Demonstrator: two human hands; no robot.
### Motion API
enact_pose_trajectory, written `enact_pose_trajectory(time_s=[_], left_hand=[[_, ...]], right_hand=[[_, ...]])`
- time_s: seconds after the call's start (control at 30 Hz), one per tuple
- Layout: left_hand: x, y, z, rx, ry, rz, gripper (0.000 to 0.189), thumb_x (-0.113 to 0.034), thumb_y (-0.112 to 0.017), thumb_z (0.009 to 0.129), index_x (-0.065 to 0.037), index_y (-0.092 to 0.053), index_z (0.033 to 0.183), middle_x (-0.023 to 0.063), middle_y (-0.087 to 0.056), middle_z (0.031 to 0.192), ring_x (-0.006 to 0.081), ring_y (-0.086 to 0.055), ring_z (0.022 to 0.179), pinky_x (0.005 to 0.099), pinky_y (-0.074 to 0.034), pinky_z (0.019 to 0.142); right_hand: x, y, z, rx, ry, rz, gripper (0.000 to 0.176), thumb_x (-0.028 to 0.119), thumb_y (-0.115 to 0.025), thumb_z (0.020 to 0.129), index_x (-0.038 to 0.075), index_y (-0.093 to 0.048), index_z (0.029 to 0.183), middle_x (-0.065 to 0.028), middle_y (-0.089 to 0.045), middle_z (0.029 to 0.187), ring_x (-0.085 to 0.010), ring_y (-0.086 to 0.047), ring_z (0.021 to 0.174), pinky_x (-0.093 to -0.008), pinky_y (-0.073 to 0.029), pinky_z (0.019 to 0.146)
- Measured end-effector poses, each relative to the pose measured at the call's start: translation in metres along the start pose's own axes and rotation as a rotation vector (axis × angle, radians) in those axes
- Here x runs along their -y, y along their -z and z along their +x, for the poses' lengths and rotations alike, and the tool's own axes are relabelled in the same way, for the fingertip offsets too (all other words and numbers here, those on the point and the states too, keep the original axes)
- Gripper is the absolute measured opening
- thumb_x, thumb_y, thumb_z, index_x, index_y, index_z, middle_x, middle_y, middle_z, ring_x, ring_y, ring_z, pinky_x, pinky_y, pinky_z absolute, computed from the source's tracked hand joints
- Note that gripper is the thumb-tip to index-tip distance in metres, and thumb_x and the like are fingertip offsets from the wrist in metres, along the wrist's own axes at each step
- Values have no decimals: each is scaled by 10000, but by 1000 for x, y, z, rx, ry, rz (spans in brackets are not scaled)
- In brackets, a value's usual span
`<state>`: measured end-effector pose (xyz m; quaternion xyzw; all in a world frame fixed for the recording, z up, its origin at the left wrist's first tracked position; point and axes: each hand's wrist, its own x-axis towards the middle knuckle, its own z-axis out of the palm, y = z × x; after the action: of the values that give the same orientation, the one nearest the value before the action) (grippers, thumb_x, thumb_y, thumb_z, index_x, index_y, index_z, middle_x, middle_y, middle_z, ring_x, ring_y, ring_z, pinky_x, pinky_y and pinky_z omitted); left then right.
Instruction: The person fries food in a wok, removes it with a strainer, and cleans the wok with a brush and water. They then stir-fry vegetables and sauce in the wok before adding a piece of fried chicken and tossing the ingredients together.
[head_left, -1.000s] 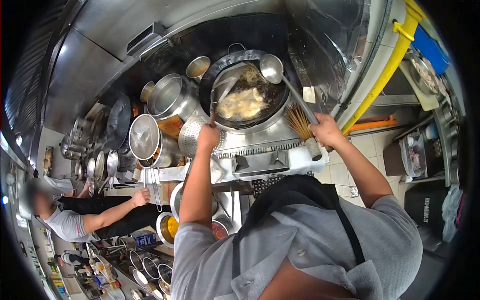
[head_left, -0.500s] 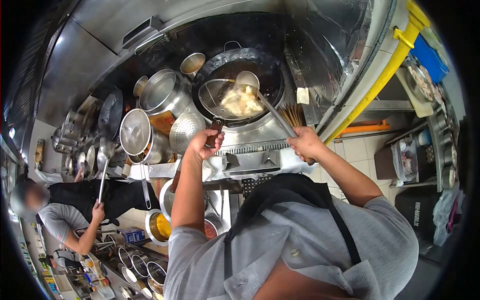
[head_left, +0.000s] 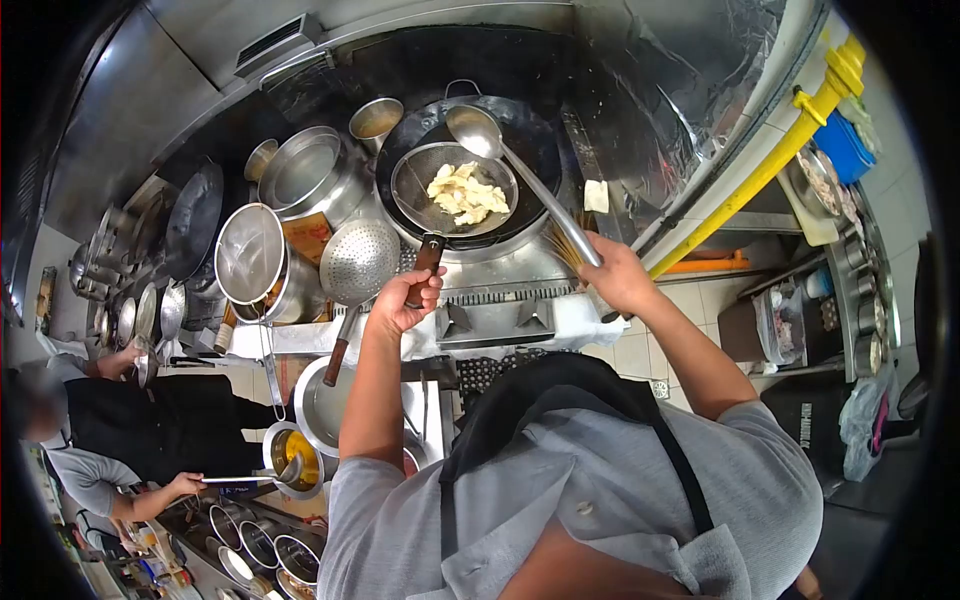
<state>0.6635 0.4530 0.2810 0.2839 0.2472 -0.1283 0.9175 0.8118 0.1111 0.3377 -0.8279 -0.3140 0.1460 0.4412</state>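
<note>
My left hand [head_left: 412, 297] is closed round the wooden handle of a mesh strainer [head_left: 413, 190], held over the wok [head_left: 545, 135]. Pale yellow pieces of food [head_left: 468, 194], perhaps egg, lie in the strainer's mesh. In my right hand [head_left: 615, 275] is the long handle of a metal ladle [head_left: 474, 130]. Its bowl hangs over the wok, just beyond the strainer. A bamboo brush [head_left: 568, 243] lies beside the wok, close to the ladle's handle.
To the left stand a perforated skimmer [head_left: 358, 262], another mesh strainer [head_left: 250, 253] and a large pot [head_left: 300, 168]. A co-worker [head_left: 140, 425] at the left dips a ladle into a bowl of yellow liquid [head_left: 282, 450]. A yellow pipe [head_left: 740, 205] runs along the right.
The strainer with the food shows more fully above the wok. My ladle's bowl has moved off the food, up and left. The co-worker has lowered a ladle to the yellow bowl.
</note>
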Motion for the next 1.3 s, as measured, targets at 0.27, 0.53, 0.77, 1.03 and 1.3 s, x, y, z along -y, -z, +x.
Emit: enact_pose_trajectory(time_s=[0.27,0.53,0.77,1.03,1.3], left_hand=[[2,-22,0,-172,-127,215,95,-94,-477,893,-13,-493,938,52,-537,722,132,-478,556,270,-412,486],[5,-38,6,-470,-243,467,27,-46,-483,834,-29,-464,827,47,-493,634,141,-471,507,303,-404,429],[-6,-26,29,-894,-637,1491,265,-141,-502,767,48,-558,944,245,-639,829,392,-632,749,445,-506,687],[34,-14,44,-1063,-537,1965,537,-177,-557,802,-39,-400,1296,236,-572,1006,389,-630,840,457,-519,730],[46,29,33,-1007,-568,1877,770,-209,-703,728,-45,-332,1382,215,-549,1096,354,-580,1008,410,-490,849]], right_hand=[[29,1,-29,62,-52,-339,429,110,-572,783,31,-503,1199,-236,-614,931,-417,-589,893,-449,-472,792],[-17,-7,42,-124,-58,-167,324,145,-585,757,-3,-574,1045,-262,-619,918,-403,-606,906,-423,-477,813],[-24,22,102,-79,-226,-155,238,131,-598,752,-34,-584,923,-229,-624,731,-363,-638,701,-415,-512,668],[-11,42,143,31,-349,71,164,95,-610,803,-55,-544,792,-85,-544,542,-187,-522,380,-347,-433,341],[0,19,174,178,-631,587,198,100,-554,861,44,-509,676,-20,-490,520,-104,-444,366,-233,-383,335]])
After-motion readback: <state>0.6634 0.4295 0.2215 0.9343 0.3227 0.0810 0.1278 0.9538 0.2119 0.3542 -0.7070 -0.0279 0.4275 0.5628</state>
